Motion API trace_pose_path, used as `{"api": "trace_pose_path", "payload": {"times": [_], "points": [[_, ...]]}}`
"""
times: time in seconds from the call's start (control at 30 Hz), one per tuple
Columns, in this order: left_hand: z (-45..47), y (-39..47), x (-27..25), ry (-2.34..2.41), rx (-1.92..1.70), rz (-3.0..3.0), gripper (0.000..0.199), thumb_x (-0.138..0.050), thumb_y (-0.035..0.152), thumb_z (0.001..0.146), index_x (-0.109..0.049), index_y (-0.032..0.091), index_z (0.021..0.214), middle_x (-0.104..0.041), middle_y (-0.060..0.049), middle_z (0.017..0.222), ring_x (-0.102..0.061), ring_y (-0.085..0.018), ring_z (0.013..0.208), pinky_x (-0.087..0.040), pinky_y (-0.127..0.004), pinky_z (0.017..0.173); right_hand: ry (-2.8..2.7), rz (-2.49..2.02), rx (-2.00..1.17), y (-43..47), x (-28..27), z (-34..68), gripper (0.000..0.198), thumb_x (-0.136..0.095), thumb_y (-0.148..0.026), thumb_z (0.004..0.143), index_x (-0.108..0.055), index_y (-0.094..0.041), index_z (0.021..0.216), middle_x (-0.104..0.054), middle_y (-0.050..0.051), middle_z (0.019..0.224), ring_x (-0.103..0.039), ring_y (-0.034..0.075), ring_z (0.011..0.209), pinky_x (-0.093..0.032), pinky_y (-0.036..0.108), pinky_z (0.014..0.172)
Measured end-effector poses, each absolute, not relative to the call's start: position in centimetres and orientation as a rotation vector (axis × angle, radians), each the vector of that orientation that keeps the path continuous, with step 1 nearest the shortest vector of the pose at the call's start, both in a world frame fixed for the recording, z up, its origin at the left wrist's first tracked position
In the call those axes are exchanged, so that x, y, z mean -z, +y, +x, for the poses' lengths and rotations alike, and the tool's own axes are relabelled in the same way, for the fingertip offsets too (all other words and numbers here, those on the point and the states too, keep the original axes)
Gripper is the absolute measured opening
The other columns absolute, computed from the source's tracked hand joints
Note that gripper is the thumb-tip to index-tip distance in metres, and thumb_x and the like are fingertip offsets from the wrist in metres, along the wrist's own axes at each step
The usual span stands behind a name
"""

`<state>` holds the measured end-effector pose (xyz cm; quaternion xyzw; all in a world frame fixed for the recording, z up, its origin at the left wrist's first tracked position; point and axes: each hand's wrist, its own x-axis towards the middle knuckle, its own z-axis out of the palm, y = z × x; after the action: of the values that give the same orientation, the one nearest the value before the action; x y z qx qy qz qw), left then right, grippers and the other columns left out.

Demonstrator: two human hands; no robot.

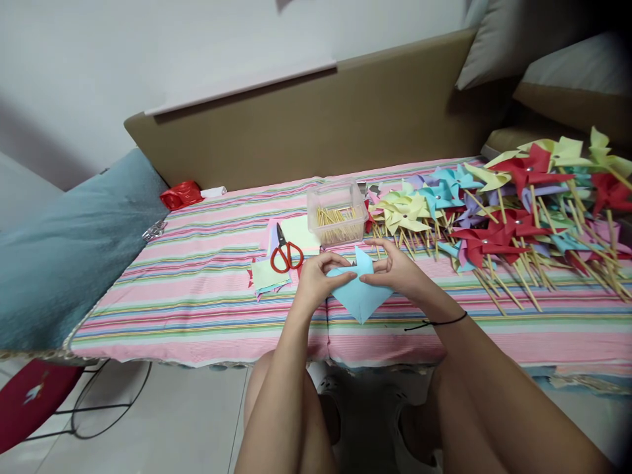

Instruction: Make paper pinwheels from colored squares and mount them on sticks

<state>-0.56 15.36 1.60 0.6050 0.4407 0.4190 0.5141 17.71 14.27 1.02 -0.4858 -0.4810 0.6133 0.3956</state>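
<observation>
Between my two hands is a light blue square of paper (361, 300), slit at its lower corner and raised at its top corner. My left hand (320, 280) pinches its left side with thumb and fingers. On the other side my right hand (397, 271) grips the right edge, thumb in front. Just left of my left hand lie scissors (286, 257) with red handles, resting on stacked coloured paper sheets (301, 235) and a smaller pile of pale green squares (266, 275). Behind the hands a clear plastic box (337, 191) holds several short wooden sticks (340, 227).
Many finished paper pinwheels (494, 230) on sticks are heaped at the right. A striped pink cloth (197, 289) covers the seat. A red plastic bag (182, 195) lies at the back left, near a blue cushion (83, 243). A red stool (37, 401) stands lower left.
</observation>
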Motion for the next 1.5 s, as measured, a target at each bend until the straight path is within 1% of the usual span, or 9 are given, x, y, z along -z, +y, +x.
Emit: {"api": "trace_pose_path", "payload": {"times": [0.17, 0.3, 0.47, 0.63, 0.73, 0.87, 1.03, 1.2, 1.5], "points": [[-0.6, 15.0, -2.0, 1.011, -0.813, 1.434, 0.034, -0.08, 0.026, 0.056, -0.061, 0.017, 0.083, -0.059, 0.003, 0.06, -0.055, -0.01, 0.058, -0.04, -0.021, 0.055, -1.381, -1.219, -1.527, 14.2, -0.7, 17.9, 0.081, -0.074, -0.02, 0.057, -0.032, -0.02, 0.126, -0.047, -0.014, 0.045, -0.045, 0.01, 0.04, -0.028, 0.018, 0.042], [-0.7, 14.7, -1.9, 1.037, -0.683, 1.429, 0.037, -0.078, 0.02, 0.055, -0.053, 0.019, 0.082, -0.055, 0.008, 0.052, -0.048, -0.007, 0.045, -0.033, -0.018, 0.047, -1.432, -1.179, -1.585, 14.1, -0.5, 17.9, 0.078, -0.074, -0.017, 0.059, -0.033, -0.02, 0.125, -0.049, -0.013, 0.046, -0.042, 0.008, 0.041, -0.026, 0.017, 0.042], [-0.3, 14.8, -1.9, 1.116, -0.855, 1.27, 0.05, -0.079, 0.024, 0.054, -0.04, 0.023, 0.086, -0.058, 0.01, 0.051, -0.048, -0.007, 0.042, -0.032, -0.017, 0.045, -1.239, -1.237, -1.519, 14.1, -1.1, 17.7, 0.083, -0.077, -0.027, 0.059, -0.033, -0.021, 0.129, -0.055, -0.009, 0.056, -0.053, 0.013, 0.05, -0.039, 0.022, 0.047], [0.2, 15.0, -2.0, 1.188, -1.068, 1.134, 0.054, -0.079, 0.028, 0.056, -0.035, 0.025, 0.086, -0.051, 0.015, 0.045, -0.041, -0.006, 0.035, -0.032, -0.017, 0.042, -1.052, -1.202, -1.402, 14.3, -1.1, 17.3, 0.082, -0.077, -0.039, 0.061, -0.034, -0.022, 0.13, -0.048, -0.01, 0.052, -0.054, 0.014, 0.05, -0.044, 0.027, 0.05], [0.5, 15.0, -1.7, 1.192, -1.063, 1.13, 0.056, -0.079, 0.028, 0.055, -0.034, 0.025, 0.087, -0.054, 0.014, 0.046, -0.043, -0.007, 0.035, -0.032, -0.017, 0.042, -1.0, -1.17, -1.382, 14.4, -0.7, 17.0, 0.092, -0.081, -0.037, 0.055, -0.032, -0.022, 0.13, -0.058, -0.006, 0.06, -0.06, 0.018, 0.056, -0.048, 0.03, 0.053], [0.6, 15.0, -1.5, 1.182, -1.071, 1.123, 0.058, -0.08, 0.029, 0.054, -0.034, 0.026, 0.089, -0.058, 0.012, 0.049, -0.05, -0.009, 0.038, -0.035, -0.018, 0.043, -0.994, -1.176, -1.344, 14.4, -0.6, 16.8, 0.095, -0.081, -0.038, 0.054, -0.03, -0.023, 0.133, -0.065, 0.0, 0.069, -0.065, 0.022, 0.062, -0.052, 0.035, 0.057], [0.7, 14.8, -1.9, 1.171, -1.071, 1.098, 0.058, -0.08, 0.029, 0.053, -0.036, 0.025, 0.09, -0.06, 0.011, 0.052, -0.054, -0.011, 0.042, -0.039, -0.02, 0.046, -0.987, -1.174, -1.324, 14.3, -0.8, 16.9, 0.094, -0.081, -0.034, 0.055, -0.03, -0.023, 0.133, -0.066, 0.001, 0.069, -0.066, 0.024, 0.061, -0.054, 0.037, 0.058], [0.7, 14.8, -1.8, 1.186, -1.065, 1.113, 0.056, -0.079, 0.028, 0.054, -0.036, 0.026, 0.09, -0.059, 0.012, 0.05, -0.051, -0.009, 0.04, -0.036, -0.019, 0.043, -1.021, -1.19, -1.309, 14.3, -0.9, 17.0, 0.092, -0.081, -0.034, 0.056, -0.031, -0.023, 0.132, -0.065, 0.0, 0.068, -0.064, 0.022, 0.057, -0.054, 0.036, 0.055], [0.8, 14.9, -1.4, 1.208, -1.078, 1.123, 0.056, -0.079, 0.029, 0.055, -0.036, 0.026, 0.09, -0.058, 0.012, 0.05, -0.051, -0.009, 0.039, -0.035, -0.019, 0.043, -1.074, -1.212, -1.282, 14.5, -0.5, 17.0, 0.097, -0.08, -0.041, 0.056, -0.026, -0.023, 0.135, -0.064, 0.001, 0.07, -0.066, 0.026, 0.065, -0.055, 0.04, 0.058]]}}
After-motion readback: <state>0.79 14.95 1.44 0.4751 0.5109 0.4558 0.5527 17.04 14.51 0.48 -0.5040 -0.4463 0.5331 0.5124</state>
